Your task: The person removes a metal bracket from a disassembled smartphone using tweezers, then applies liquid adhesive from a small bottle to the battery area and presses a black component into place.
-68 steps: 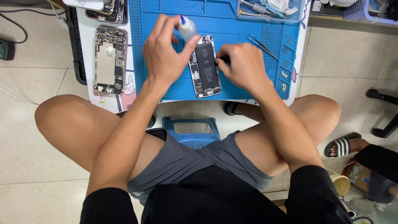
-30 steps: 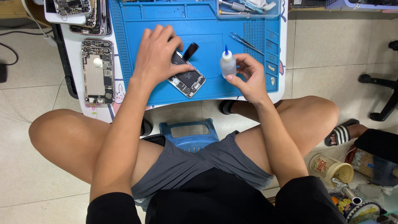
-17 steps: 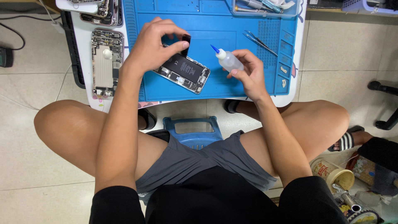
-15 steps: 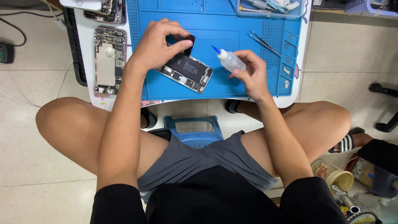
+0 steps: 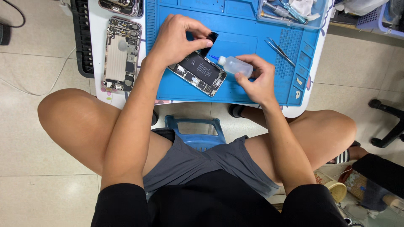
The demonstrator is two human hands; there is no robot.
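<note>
On the blue repair mat (image 5: 252, 90) an opened smartphone (image 5: 198, 73) lies tilted, its black battery facing up. The left hand (image 5: 176, 40) rests over the phone's far end, its fingers curled and its thumb and forefinger pinched on a small black part (image 5: 210, 40) lifted just above the phone. The right hand (image 5: 254, 80) is closed around a small translucent squeeze bottle (image 5: 233, 66) lying nearly flat, its blue nozzle pointing left at the right edge of the phone, close to the black part; whether the tip touches the phone cannot be told.

To the left, on the white surface (image 5: 97, 50) beside the mat, lies a second phone housing (image 5: 121, 54), open and showing its bare metal inside. A black slotted rack (image 5: 82, 46) stands along that surface's left edge. On the right part of the mat lie tweezers (image 5: 280, 50), and a clear tray (image 5: 290, 12) with tools sits at the far right. Below the surface, between the person's bare knees, a blue plastic stool (image 5: 193, 128) shows.
</note>
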